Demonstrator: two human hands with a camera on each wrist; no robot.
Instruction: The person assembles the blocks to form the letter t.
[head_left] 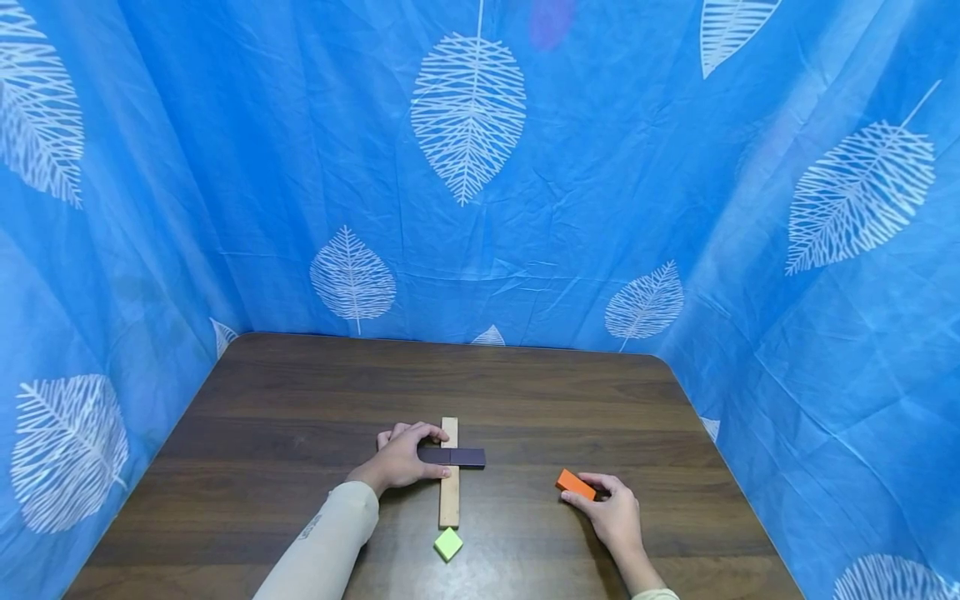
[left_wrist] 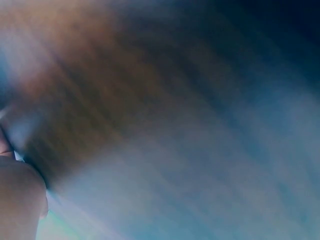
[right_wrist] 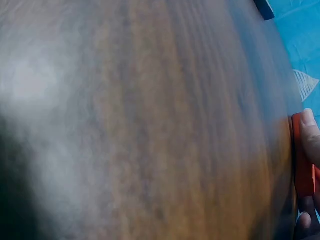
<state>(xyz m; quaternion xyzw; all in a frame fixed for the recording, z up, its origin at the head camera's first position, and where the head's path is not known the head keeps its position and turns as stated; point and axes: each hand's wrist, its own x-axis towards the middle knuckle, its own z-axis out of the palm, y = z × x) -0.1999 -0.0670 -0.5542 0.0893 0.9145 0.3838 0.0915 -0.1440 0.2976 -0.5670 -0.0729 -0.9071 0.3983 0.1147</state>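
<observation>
Near the table's middle, light wooden strips form an upright line, with an upper piece (head_left: pixel 450 428) and a longer lower piece (head_left: pixel 449 500). Dark purple blocks (head_left: pixel 468 457) lie crosswise between them, end to end. My left hand (head_left: pixel 401 458) arches over the left dark block, its thumb and forefinger spread to either side, fingertips at the light wood. A lime-green block (head_left: pixel 448 544) lies cornerwise just below the lower strip. Off to the right, my right hand (head_left: pixel 618 512) pinches an orange block (head_left: pixel 573 483) between thumb and fingers; the right wrist view shows this block (right_wrist: pixel 303 160) at its edge.
Everything lies on a dark wood-grain table (head_left: pixel 300 383). A blue curtain (head_left: pixel 570 208) with white leaf prints surrounds its back and sides. The left wrist view is mostly blurred, with part of the hand at its lower left.
</observation>
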